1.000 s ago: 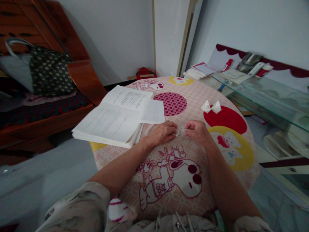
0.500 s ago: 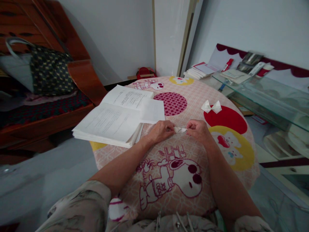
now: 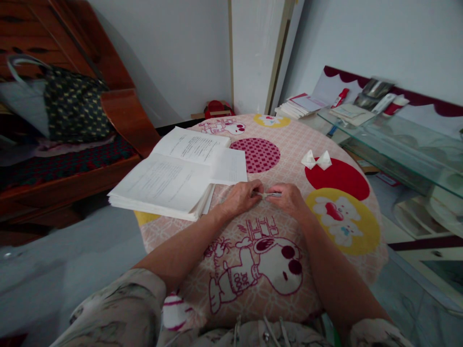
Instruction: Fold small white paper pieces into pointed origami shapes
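Note:
A small piece of folded paper stretches between my hands, low over the round table's cloth. My left hand pinches its left end, and my right hand grips the other end with closed fingers. Much of the paper is hidden by the fingers. Farther off to the right, a white folded paper bow with two pointed halves stands partly over a red circle on the cloth. An open book lies left of my hands, with a loose paper sheet across its right side.
The patterned tablecloth covers the round table. At right stands a glass shelf with a metal bowl and a red tube. A stack of books sits at the far edge. A wooden bench holds a dark patterned bag.
My right hand has shifted slightly left, closer to my left hand. The paper between them now looks narrower, with less of its face showing. The bow and book stay put.

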The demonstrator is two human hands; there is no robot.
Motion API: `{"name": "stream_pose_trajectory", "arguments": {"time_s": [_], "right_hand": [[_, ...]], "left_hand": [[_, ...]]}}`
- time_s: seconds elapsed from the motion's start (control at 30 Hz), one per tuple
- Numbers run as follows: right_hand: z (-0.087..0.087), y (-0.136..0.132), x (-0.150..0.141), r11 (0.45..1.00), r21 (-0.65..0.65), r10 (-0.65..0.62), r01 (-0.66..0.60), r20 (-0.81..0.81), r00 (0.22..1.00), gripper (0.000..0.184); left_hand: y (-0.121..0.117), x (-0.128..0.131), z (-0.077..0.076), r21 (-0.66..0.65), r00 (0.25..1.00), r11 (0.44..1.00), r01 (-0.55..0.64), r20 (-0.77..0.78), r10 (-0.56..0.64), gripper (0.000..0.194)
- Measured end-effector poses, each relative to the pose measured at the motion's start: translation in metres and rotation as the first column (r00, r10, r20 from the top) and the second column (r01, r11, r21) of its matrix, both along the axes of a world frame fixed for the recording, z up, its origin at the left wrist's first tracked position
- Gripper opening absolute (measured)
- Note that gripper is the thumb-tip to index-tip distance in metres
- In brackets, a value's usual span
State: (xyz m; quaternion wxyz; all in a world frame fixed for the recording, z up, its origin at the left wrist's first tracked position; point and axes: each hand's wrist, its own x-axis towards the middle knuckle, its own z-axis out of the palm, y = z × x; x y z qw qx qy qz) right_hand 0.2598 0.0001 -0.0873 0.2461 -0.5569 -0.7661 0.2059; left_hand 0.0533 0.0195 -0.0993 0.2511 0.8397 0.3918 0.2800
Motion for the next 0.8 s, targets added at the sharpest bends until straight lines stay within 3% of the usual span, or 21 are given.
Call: {"name": "stream_pose_trajectory", "arguments": {"time_s": [0.3, 0.53, 0.8], "right_hand": [[-0.014, 0.005, -0.002, 0.993, 0.106, 0.046, -0.043, -0.028, 0.999, 0.015], [-0.014, 0.004, -0.005, 0.987, 0.155, 0.056, -0.050, -0.033, 0.998, 0.018], [-0.012, 0.002, -0.006, 0.991, 0.126, 0.042, -0.036, -0.044, 0.998, 0.016]], "left_hand": [[0.000, 0.007, 0.004, -0.030, 1.000, 1.000, -0.008, 0.008, 0.009, 0.018], [-0.002, 0.010, 0.004, -0.023, 0.999, 0.999, -0.031, -0.012, 0.031, 0.024], [-0.004, 0.012, 0.005, 0.026, 0.998, 0.999, -0.044, -0.052, 0.045, 0.031]]}}
